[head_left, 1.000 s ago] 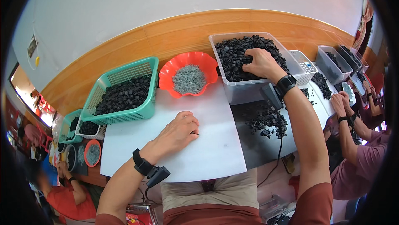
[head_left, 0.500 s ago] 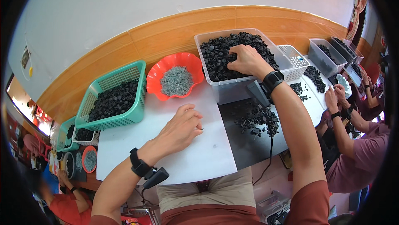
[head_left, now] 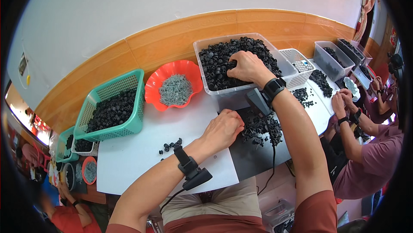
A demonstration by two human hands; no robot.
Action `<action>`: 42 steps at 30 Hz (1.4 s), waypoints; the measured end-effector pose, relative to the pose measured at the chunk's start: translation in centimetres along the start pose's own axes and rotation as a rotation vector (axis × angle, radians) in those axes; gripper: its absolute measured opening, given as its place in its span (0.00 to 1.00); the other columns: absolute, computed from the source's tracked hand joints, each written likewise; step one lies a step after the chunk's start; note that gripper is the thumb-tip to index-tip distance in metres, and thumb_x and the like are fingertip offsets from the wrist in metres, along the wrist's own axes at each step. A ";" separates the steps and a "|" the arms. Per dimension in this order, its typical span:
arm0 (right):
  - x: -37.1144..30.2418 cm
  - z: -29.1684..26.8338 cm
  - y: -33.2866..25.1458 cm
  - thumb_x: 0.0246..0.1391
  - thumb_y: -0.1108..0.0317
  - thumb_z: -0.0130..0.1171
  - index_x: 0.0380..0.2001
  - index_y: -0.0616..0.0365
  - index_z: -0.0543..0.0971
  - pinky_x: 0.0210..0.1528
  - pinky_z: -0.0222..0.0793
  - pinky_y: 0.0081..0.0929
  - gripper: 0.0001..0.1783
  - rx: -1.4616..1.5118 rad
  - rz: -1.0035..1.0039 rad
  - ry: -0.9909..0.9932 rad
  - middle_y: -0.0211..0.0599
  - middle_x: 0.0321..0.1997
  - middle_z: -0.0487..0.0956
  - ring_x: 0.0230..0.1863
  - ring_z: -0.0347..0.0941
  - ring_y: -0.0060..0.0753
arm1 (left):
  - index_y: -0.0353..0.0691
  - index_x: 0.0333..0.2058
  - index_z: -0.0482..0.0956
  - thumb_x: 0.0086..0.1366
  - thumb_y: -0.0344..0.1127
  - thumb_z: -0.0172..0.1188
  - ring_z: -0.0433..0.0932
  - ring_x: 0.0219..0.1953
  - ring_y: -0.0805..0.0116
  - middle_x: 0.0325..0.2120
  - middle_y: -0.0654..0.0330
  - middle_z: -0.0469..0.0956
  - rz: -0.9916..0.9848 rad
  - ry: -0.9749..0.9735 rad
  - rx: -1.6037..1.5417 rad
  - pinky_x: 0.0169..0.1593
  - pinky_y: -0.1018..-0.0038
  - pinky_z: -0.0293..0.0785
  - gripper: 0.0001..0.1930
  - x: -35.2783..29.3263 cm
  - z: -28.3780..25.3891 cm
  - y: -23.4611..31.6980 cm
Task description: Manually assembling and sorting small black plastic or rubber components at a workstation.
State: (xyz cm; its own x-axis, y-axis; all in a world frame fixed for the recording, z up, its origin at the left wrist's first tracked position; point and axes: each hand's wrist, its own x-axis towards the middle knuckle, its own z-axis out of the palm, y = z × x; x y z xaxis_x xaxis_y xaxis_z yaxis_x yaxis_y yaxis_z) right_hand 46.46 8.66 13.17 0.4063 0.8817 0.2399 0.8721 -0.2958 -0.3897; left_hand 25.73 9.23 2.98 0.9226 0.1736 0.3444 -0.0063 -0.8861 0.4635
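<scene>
My right hand [head_left: 249, 67] is inside a clear plastic bin [head_left: 290, 76], fingers curled around some of the small black plastic caps [head_left: 215, 63] heaped there. At the right edge of a white sheet [head_left: 129, 159], my left hand [head_left: 226, 127] is closed, fingertips pressed together; whatever it may hold is hidden. Just beside those fingertips lies a pile of smaller black parts [head_left: 260, 132] on a dark mat [head_left: 245, 155]. Several loose black caps [head_left: 170, 145] rest on the sheet behind my left wrist.
A red scalloped bowl [head_left: 152, 91] of thin greyish pieces stands left of the bin. Further left is a green basket [head_left: 140, 104] full of black caps. A white basket [head_left: 297, 56] sits right of the bin. A co-worker's hands [head_left: 342, 99] work at the right; another person sits at lower left.
My left hand has moved right across the sheet to the small-parts pile. Loose caps now show where it was. My right hand stays in the bin. The view has shifted slightly.
</scene>
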 end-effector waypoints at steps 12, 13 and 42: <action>-0.7 -0.3 -0.6 0.45 0.37 0.70 0.37 0.57 0.87 0.46 0.77 0.46 0.31 -0.006 -0.026 0.144 0.46 0.38 0.86 0.43 0.83 0.53 | 0.34 0.39 0.86 0.63 0.31 0.66 0.81 0.45 0.50 0.40 0.52 0.84 -0.035 0.062 -0.011 0.49 0.60 0.78 0.08 -2.5 -3.5 0.7; -0.6 -0.2 -0.8 0.45 0.37 0.70 0.37 0.57 0.87 0.46 0.77 0.46 0.31 0.000 -0.033 0.140 0.46 0.38 0.86 0.43 0.83 0.53 | 0.33 0.40 0.86 0.63 0.31 0.66 0.81 0.45 0.50 0.40 0.52 0.84 -0.022 0.087 0.013 0.49 0.60 0.78 0.09 -3.4 -4.5 0.6; -0.4 0.4 0.2 0.53 0.49 0.68 0.42 0.60 0.87 0.49 0.76 0.39 0.24 0.066 -0.156 0.182 0.39 0.50 0.85 0.41 0.81 0.45 | 0.33 0.61 0.72 0.59 0.50 0.73 0.67 0.65 0.46 0.62 0.47 0.71 -0.324 0.078 0.160 0.66 0.58 0.68 0.38 -18.7 -10.0 -2.1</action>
State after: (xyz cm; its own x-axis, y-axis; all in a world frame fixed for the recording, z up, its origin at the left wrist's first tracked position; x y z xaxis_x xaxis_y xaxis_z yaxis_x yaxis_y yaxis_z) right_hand 46.35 8.42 12.66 0.3160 0.8323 0.4555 0.9108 -0.1316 -0.3914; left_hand 4.60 12.16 3.76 0.8348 0.4831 0.2642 0.3477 -0.8345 0.4274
